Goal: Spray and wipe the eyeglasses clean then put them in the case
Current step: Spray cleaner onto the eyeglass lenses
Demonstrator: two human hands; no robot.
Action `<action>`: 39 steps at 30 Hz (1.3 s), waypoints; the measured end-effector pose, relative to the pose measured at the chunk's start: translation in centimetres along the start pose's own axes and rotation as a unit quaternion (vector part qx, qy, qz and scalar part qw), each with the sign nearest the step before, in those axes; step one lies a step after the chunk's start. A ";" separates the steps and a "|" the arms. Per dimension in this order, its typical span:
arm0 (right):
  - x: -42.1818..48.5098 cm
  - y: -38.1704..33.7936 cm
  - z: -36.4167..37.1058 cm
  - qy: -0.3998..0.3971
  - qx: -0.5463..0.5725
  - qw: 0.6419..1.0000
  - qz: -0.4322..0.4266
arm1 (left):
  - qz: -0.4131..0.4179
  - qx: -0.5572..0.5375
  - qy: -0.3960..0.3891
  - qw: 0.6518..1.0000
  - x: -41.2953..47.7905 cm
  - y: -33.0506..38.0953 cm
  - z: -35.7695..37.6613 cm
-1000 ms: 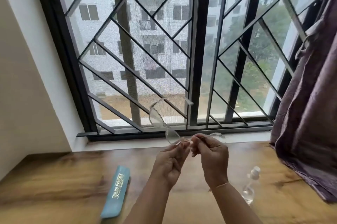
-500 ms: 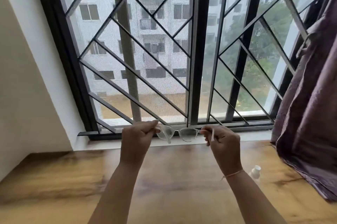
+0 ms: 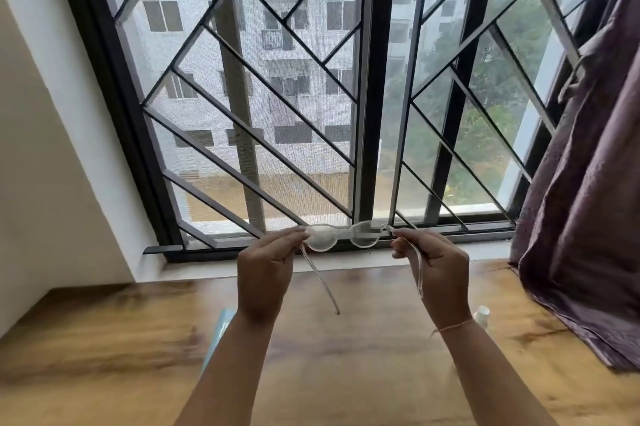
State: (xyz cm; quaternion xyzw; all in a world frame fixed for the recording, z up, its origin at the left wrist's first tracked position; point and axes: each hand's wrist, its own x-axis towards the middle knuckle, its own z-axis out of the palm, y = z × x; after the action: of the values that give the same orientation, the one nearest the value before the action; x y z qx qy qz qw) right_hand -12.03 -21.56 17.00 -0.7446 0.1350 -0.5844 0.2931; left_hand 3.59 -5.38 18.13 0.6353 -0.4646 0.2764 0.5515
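The clear-framed eyeglasses [image 3: 343, 238] are held up level in front of the window, lenses facing away, both temple arms unfolded toward me. My left hand [image 3: 265, 275] pinches the left end of the frame. My right hand [image 3: 438, 269] pinches the right end. A sliver of the blue case [image 3: 219, 332] shows on the wooden table [image 3: 363, 349], mostly hidden behind my left forearm. Only the white cap of the spray bottle [image 3: 482, 314] peeks out beside my right wrist.
A barred window with a dark frame [image 3: 363, 114] fills the background, with a pale sill [image 3: 346, 261] below it. A purple curtain [image 3: 588, 200] hangs at the right and drapes onto the table. A white wall [image 3: 41, 183] stands at the left.
A second ago both hands held the glasses tilted by one end, close together. They moved apart to opposite frame ends; since then the temple arms have swung open toward me.
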 end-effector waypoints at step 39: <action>-13.0 9.1 -4.7 0.064 -0.142 0.965 0.213 | -0.041 0.084 0.125 0.988 -0.7 -0.2 1.5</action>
State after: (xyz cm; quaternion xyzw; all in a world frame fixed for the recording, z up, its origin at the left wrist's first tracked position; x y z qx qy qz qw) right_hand -18.80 -23.02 2.03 -0.6933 0.3904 -0.5302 0.2928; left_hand 3.27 -6.68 17.08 0.6583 -0.3409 0.3692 0.5605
